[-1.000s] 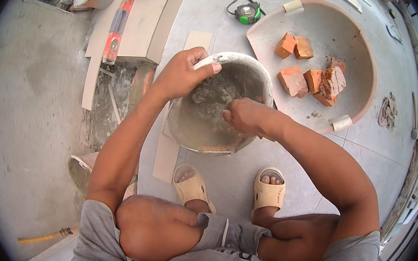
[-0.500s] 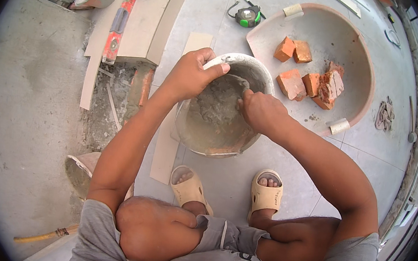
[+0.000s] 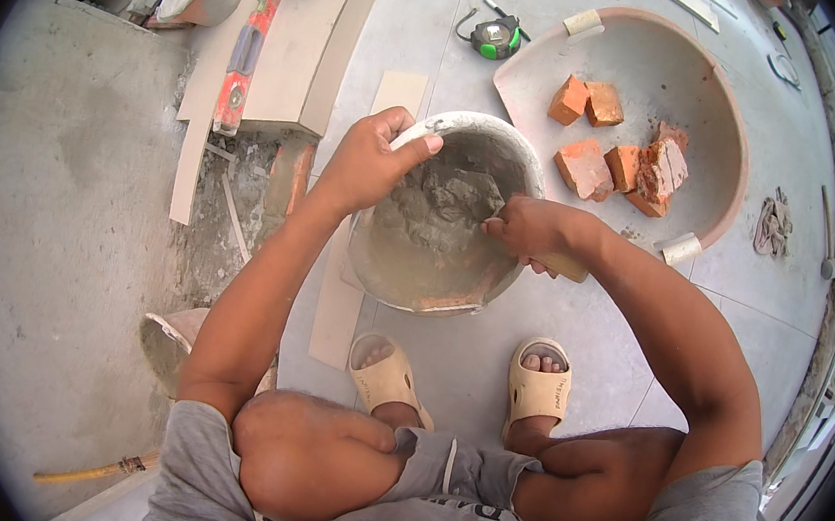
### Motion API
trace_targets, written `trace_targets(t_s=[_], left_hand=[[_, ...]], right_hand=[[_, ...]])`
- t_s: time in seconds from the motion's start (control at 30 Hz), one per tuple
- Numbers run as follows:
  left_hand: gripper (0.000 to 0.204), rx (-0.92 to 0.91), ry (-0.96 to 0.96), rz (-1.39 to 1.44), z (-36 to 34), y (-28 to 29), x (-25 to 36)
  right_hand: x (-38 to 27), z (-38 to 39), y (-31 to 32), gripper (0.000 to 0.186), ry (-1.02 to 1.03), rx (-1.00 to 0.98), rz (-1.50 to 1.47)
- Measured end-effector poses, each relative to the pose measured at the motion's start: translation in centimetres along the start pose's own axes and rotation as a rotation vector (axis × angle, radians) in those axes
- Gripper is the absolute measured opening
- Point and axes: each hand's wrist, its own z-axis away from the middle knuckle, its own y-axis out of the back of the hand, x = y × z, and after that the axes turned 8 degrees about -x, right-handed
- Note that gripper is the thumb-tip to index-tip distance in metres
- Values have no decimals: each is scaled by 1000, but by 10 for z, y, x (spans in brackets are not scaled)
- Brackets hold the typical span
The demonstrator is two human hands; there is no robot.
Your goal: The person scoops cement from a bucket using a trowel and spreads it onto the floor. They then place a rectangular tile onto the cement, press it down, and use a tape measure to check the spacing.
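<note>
In front of me stands a round bucket (image 3: 517, 142) with a pale rim, tilted toward me. Wet grey mortar (image 3: 426, 226) fills its lower part. My left hand (image 3: 379, 161) is closed over the bucket's upper left rim, thumb on the inner side. At the right rim my right hand (image 3: 539, 230) is wrapped round the handle of a trowel; a bit of the light handle (image 3: 568, 267) shows below the fingers. The trowel's blade is coated and loaded with mortar (image 3: 464, 193), so its outline is hard to make out.
A wide shallow basin (image 3: 696, 137) with several broken brick pieces (image 3: 602, 173) lies at the right. Beyond the bucket is a tape measure (image 3: 496, 37). A red and grey spirit level (image 3: 247, 48) rests on boards at the left. Another bucket (image 3: 169, 332) lies beside my left arm.
My right hand has turned and shifted slightly right and down, baring the trowel handle. The mortar has been lifted into a heap mid-bucket. My left hand keeps its hold on the rim.
</note>
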Motion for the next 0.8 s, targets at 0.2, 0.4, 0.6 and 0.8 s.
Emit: trace_targets(t_s=[0.2,0.4,0.6,0.8], left_hand=[[28,-23,9,90,1,7,-11],[34,-14,-102,66,-4,-5,-5],[30,-126,-18,-13,-6,-6,10],[30,-71,21,-12,-15,1,0]], right_hand=[[-10,7,-14,42,175,366,422],[-18,-15,-10,46,193,207,254],[-15,-7,-7,27,79,-5,292],[-16,14,-40,26,250,444,621]])
